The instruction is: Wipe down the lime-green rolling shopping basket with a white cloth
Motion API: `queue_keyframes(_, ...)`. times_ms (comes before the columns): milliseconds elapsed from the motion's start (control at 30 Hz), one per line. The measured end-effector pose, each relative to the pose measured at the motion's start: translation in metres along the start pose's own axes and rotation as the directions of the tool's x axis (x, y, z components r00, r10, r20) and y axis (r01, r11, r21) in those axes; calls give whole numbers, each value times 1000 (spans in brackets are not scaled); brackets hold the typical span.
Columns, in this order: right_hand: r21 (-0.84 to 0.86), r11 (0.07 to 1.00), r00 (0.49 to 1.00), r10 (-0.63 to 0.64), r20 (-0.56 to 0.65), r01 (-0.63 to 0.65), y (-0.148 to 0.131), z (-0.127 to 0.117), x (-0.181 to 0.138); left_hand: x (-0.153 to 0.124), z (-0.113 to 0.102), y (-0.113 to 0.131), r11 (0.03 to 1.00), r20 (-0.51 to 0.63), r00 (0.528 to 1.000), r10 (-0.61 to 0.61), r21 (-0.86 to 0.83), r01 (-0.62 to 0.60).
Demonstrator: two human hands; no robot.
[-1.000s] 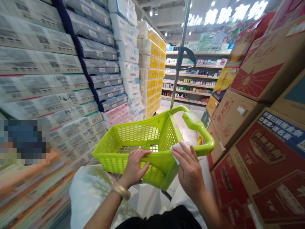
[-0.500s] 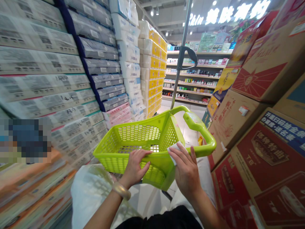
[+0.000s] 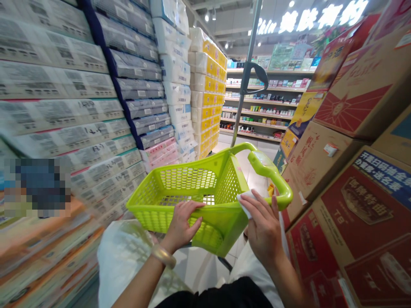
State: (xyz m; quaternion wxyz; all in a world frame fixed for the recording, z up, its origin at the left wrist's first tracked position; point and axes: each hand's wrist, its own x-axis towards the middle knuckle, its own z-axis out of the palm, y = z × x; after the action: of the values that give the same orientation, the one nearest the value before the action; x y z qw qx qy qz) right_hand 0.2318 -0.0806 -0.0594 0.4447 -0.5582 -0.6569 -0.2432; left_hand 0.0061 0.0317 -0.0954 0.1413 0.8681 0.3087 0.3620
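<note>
A lime-green plastic shopping cart (image 3: 205, 208) with perforated walls stands in front of me, its basket holding nothing that I can see. My left hand (image 3: 183, 226) grips the near rim, fingers hooked over the top and thumb along the outer wall. A gold bangle (image 3: 163, 256) circles that wrist. Under the fingers of my right hand (image 3: 265, 226) is a folded white tissue (image 3: 245, 204), pressed to the near bar where the basket meets the looped handle (image 3: 284, 184). Part of the tissue is hidden beneath the fingers.
Stacked paper packs (image 3: 175, 81) rise on the left, beside yellow-banded packs (image 3: 207, 94). Cardboard cartons (image 3: 356, 188) are piled close on the right. Behind the cart stands a grey pole (image 3: 239, 107) with a loop handle. Stocked shelves (image 3: 260, 105) line the back.
My right hand has slid the tissue rightward along the bar, toward the handle's outer curve. The left hand keeps its place on the rim.
</note>
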Motion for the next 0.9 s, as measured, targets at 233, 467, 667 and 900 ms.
queue_keyframes(233, -59, 992, 981, 99, -169, -111, 25, -21, 5, 0, -1, -1, 1000, -7, 1000, -16, 5, 16)
queue_keyframes(467, 50, 997, 994, 65, -83, -61, 21, -22, 3, 0, -5, -2, 999, 15, 999, -49, -24, 49)
queue_keyframes(667, 86, 980, 941, 195, -277, -178, 48, -35, 7, 3, -1, -10, 996, 22, 998, -64, -61, 65)
queue_keyframes(900, 86, 992, 970, 109, -219, -92, 26, -35, 2, 2, 2, -19, 990, 18, 996, -86, -107, 88)
